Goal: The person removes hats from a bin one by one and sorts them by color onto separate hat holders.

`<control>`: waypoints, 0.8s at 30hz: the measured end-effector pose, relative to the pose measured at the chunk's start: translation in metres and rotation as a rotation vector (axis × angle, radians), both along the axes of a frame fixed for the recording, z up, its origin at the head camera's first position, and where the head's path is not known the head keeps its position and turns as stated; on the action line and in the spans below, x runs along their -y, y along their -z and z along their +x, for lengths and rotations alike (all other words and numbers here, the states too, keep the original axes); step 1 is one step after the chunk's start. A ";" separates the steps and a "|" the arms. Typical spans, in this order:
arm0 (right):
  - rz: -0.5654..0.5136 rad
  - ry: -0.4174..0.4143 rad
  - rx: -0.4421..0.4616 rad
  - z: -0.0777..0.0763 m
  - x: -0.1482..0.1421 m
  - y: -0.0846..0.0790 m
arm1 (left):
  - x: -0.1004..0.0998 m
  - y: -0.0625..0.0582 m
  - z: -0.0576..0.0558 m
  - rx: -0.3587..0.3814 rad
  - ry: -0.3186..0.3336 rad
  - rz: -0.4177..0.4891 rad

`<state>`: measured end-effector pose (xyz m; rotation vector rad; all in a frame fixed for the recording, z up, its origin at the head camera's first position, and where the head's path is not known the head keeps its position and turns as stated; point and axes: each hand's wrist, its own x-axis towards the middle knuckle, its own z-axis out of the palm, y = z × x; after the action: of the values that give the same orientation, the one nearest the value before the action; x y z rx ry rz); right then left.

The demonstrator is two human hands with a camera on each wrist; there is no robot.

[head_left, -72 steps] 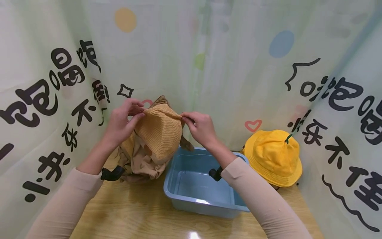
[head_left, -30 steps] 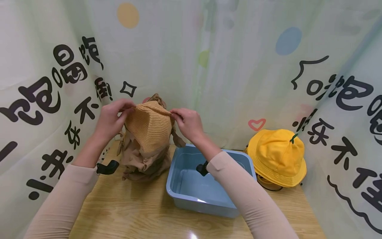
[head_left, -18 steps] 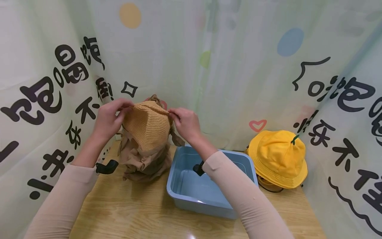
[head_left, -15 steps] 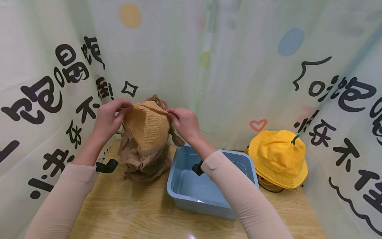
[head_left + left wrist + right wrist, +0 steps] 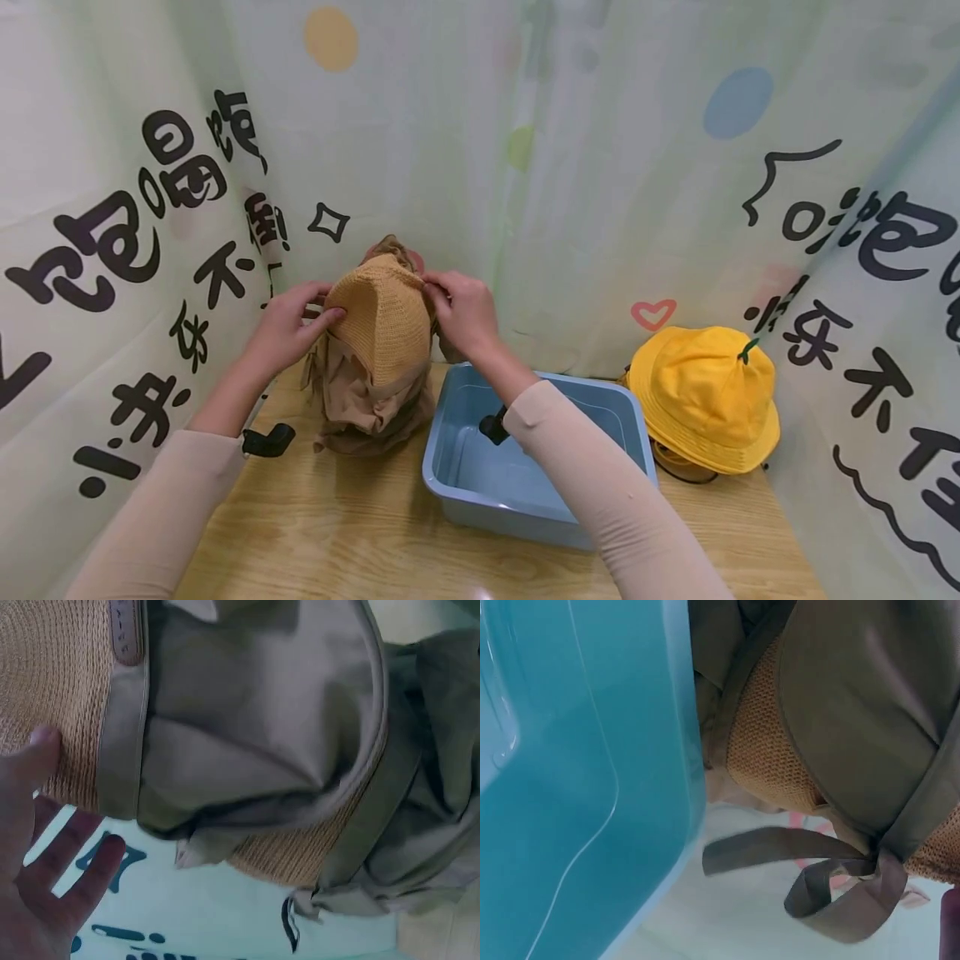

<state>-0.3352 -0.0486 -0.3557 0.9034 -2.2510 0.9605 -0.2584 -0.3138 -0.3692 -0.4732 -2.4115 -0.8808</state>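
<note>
A tan woven sun hat (image 5: 390, 325) with a khaki fabric brim lies over a heap of similar khaki hats (image 5: 375, 437) at the left. My right hand (image 5: 467, 312) pinches the right side of its crown. My left hand (image 5: 291, 323) is at the crown's left side, thumb resting on the weave, other fingers spread loosely at and past its edge. In the left wrist view the brim (image 5: 240, 705) folds over below a band with a small brown label (image 5: 126, 630). Fabric ties (image 5: 847, 892) hang by the hat in the right wrist view; the right hand there is mostly out of frame.
A blue plastic tub (image 5: 487, 504) stands on the wooden table (image 5: 360, 542), under my right forearm. Right of it, a yellow bucket hat (image 5: 697, 392) with a green sprout sits over other items. Printed pale curtains (image 5: 450, 125) close in the back and sides.
Both hands and the hat have shifted left and onto the heap. Most recently my left hand has loosened from the crown's top and slid lower along its side; the right hand keeps its pinch.
</note>
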 end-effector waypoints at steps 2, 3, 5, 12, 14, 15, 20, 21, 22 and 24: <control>-0.010 -0.007 0.006 -0.001 -0.001 0.001 | -0.001 0.002 -0.002 -0.049 -0.021 -0.009; -0.015 -0.007 0.005 -0.002 -0.002 0.001 | -0.001 0.002 -0.003 -0.075 -0.037 -0.013; -0.019 0.004 0.001 -0.003 -0.003 0.001 | -0.002 0.000 -0.005 -0.126 -0.078 -0.028; 0.043 0.030 -0.052 -0.006 -0.002 -0.002 | 0.009 -0.009 -0.007 -0.178 -0.205 -0.062; 0.079 0.020 -0.075 -0.006 0.000 0.000 | 0.013 -0.005 -0.008 -0.138 -0.227 -0.067; 0.095 0.014 -0.083 -0.006 0.001 0.002 | 0.015 -0.001 -0.009 -0.112 -0.236 -0.070; 0.119 0.005 -0.057 -0.009 0.004 0.016 | 0.019 0.018 -0.015 0.004 -0.248 -0.082; 0.116 0.011 -0.038 -0.010 0.004 0.019 | 0.020 0.020 -0.016 0.025 -0.248 -0.083; 0.114 0.018 -0.017 -0.011 0.004 0.022 | 0.020 0.023 -0.017 0.047 -0.246 -0.079; 0.111 0.019 0.059 -0.012 0.003 0.028 | 0.020 0.027 -0.017 0.083 -0.248 -0.070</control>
<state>-0.3468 -0.0515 -0.3834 0.9104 -2.3778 0.8719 -0.2751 -0.3333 -0.3960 -0.1589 -2.5145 -0.7227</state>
